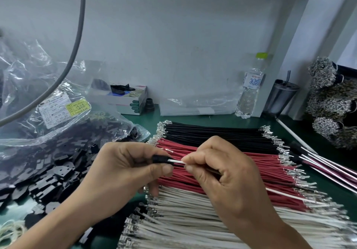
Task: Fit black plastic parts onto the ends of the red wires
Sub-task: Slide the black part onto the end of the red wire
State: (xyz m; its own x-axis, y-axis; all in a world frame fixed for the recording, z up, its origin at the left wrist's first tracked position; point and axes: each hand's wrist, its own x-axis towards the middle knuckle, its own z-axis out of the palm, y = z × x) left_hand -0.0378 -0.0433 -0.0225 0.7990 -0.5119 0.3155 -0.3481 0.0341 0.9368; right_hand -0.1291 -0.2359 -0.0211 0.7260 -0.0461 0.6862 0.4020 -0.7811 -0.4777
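My left hand [123,168] pinches a small black plastic part [161,159] between thumb and fingers. My right hand [222,177] pinches a white wire [176,161] whose end sits in that part; the wire runs back under the hand and out to the right. Both hands hover over a flat row of red wires [257,168] with metal terminals at their ends. Black wires [212,133] lie behind the red ones and white wires [183,216] in front.
A heap of loose black plastic parts [48,175] spills from a clear bag [38,102] on the left. Finished wires with black ends [324,163] lie at the right. A water bottle [250,92], a steel cup [280,98], a small box [129,100] and terminal bundles [332,102] stand behind.
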